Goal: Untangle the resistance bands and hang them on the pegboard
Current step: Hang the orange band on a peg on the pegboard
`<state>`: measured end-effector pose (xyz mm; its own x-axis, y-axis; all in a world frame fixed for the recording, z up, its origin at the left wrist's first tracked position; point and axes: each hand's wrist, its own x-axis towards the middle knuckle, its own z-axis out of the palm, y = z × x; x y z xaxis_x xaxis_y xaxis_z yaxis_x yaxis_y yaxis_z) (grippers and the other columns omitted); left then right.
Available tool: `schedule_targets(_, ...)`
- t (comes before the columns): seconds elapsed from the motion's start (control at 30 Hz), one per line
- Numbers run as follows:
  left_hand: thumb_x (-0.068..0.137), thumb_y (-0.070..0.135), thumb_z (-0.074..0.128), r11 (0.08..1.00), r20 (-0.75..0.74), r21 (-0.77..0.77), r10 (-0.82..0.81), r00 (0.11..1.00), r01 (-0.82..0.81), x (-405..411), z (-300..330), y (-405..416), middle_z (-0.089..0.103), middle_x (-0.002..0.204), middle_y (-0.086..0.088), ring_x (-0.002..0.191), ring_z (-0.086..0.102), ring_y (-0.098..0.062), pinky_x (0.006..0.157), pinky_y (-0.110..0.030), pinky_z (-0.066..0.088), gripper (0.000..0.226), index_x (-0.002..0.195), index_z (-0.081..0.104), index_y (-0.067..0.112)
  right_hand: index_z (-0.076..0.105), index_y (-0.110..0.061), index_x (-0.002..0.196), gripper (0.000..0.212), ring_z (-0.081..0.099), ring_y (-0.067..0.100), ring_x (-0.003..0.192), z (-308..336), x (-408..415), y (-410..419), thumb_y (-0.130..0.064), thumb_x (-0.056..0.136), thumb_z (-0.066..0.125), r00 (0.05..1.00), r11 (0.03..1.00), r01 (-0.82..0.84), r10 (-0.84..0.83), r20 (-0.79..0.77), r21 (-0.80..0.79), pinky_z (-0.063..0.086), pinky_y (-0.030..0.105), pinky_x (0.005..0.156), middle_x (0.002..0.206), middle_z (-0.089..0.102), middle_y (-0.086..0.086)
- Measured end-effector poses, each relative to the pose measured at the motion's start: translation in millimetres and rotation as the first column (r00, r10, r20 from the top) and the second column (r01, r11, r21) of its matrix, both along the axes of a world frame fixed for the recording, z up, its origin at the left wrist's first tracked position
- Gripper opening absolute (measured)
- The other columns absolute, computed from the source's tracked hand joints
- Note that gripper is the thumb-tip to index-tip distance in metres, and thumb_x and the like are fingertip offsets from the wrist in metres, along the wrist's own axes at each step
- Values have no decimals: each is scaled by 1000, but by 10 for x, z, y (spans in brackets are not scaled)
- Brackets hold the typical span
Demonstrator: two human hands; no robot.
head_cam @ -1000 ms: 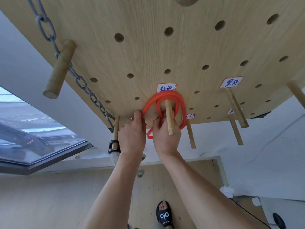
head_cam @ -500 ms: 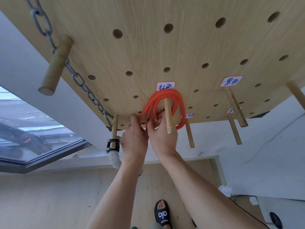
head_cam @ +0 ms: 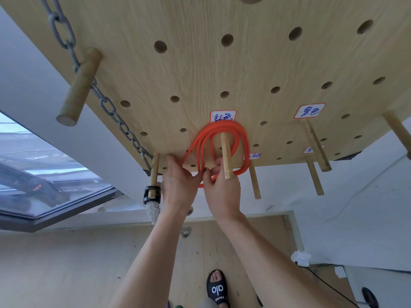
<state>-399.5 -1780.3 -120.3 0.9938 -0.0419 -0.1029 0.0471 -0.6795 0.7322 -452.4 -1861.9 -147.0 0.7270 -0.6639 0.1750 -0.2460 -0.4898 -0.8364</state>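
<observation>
An orange-red resistance band [head_cam: 241,135] loops in several strands over a wooden peg [head_cam: 226,156] on the light wooden pegboard [head_cam: 200,63], just under a white label with blue writing [head_cam: 223,116]. My left hand [head_cam: 178,185] and my right hand [head_cam: 222,190] meet below the peg at the loops' lower left. Both pinch the band's strands between thumb and fingers. The band's lower end is hidden behind my hands.
A grey chain [head_cam: 106,107] runs down the board's left side past a thick peg [head_cam: 79,85]. A black ring with white rope [head_cam: 152,196] hangs on a thin peg. Bare pegs [head_cam: 314,144] stand to the right. A sandalled foot [head_cam: 216,287] is on the wooden floor.
My hands have drawn together beneath the peg, and the left hand now grips the band's strands. The loops spread slightly wider to the left.
</observation>
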Motion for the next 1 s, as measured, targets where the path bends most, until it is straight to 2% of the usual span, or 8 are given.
schedule_targets(0.27,86,31,80,1000,35,18,-2,999,1,-18,-82,24,62,76,-3,67,56,-13,52,-28,38,47,104,43,10,61,-7,107,19,65,26,67,32,-36,-57,-21,95,65,999,1000,0,0,-38,11,53,43,63,73,67,3)
schedule_targets(0.43,89,18,75,989,-97,-114,84,992,-95,-55,-148,51,61,79,0,72,58,-13,52,-16,34,37,99,41,11,57,-11,115,25,66,27,67,39,-4,-24,-23,94,64,1000,999,4,-3,-26,47,55,44,63,74,67,5)
schedule_targets(0.57,91,12,69,985,-135,-118,109,985,-126,-78,-174,73,62,89,-5,78,58,-20,49,-21,34,29,102,42,10,57,-11,114,22,66,27,69,25,-33,-10,-21,96,63,1000,997,-10,12,-24,75,56,47,65,77,67,5)
schedule_targets(0.67,88,3,62,1000,49,-18,23,999,-22,-198,-169,114,57,88,-10,75,54,-25,50,-28,32,29,105,40,6,57,-12,106,13,63,22,63,8,-142,-72,-17,96,62,999,999,-22,24,-26,47,53,40,58,71,64,0)
schedule_targets(0.77,87,13,73,981,190,162,-139,972,109,-309,-160,134,56,98,-10,79,55,-25,58,-32,39,44,115,40,8,51,-19,92,14,54,8,51,31,-295,-158,-13,95,64,999,998,40,-39,-21,48,35,16,49,59,51,-14)
schedule_targets(0.87,89,27,77,931,289,345,-225,931,118,-281,-95,97,54,113,-14,81,61,-33,58,-40,49,52,122,42,8,52,-17,96,17,62,8,63,54,-389,-262,-8,91,66,990,988,120,-126,57,98,47,21,59,75,60,-11)
schedule_targets(0.93,89,33,77,895,401,439,-275,874,80,-229,-62,56,55,111,-15,79,63,-36,60,-42,53,52,122,46,9,52,-14,105,22,63,12,68,86,-393,-320,-7,91,67,981,980,154,-166,95,128,51,32,64,90,62,-2)
schedule_targets(1.0,91,36,75,886,473,462,-280,835,36,-171,-43,14,56,106,-14,80,64,-36,64,-43,51,46,119,49,9,49,-10,117,32,63,16,73,139,-365,-377,-7,90,67,972,977,176,-192,138,122,51,31,66,108,54,1)
